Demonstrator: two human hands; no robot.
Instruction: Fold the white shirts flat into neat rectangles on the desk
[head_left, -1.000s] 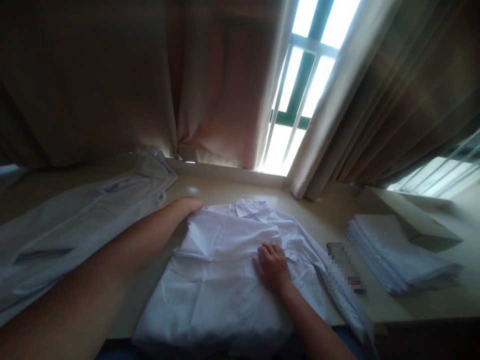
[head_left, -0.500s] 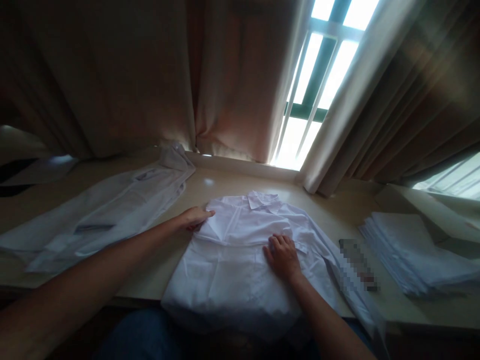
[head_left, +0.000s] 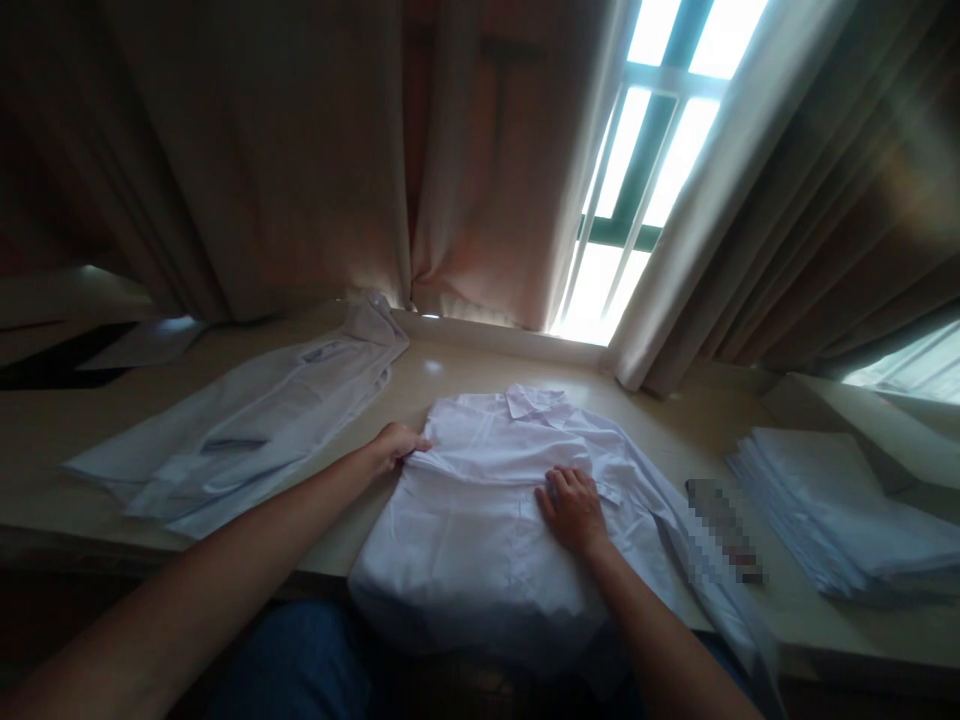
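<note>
A white long-sleeved shirt (head_left: 465, 545) lies spread before me, its collar (head_left: 537, 402) at the far end and its lower part hanging over the near table edge. My left hand (head_left: 399, 443) is closed on the shirt's left side, thumb on top, and a crease runs from there across the cloth. My right hand (head_left: 576, 508) rests on the shirt's front right of the middle, fingers slightly bent and apart, palm down. One sleeve (head_left: 667, 500) stretches down along the right side.
Another white garment (head_left: 262, 420) lies on the table (head_left: 442, 355) at left. On the right are a pixelated object (head_left: 724, 530) and a stack of folded white cloth (head_left: 817, 480) beside a box (head_left: 855, 410). Curtains (head_left: 315, 150) and a window (head_left: 637, 150) stand behind.
My left hand has come slightly nearer along the shirt's left side, and the crease by it has deepened. My right hand stays at about the same place on the shirt. The view has shifted a little left.
</note>
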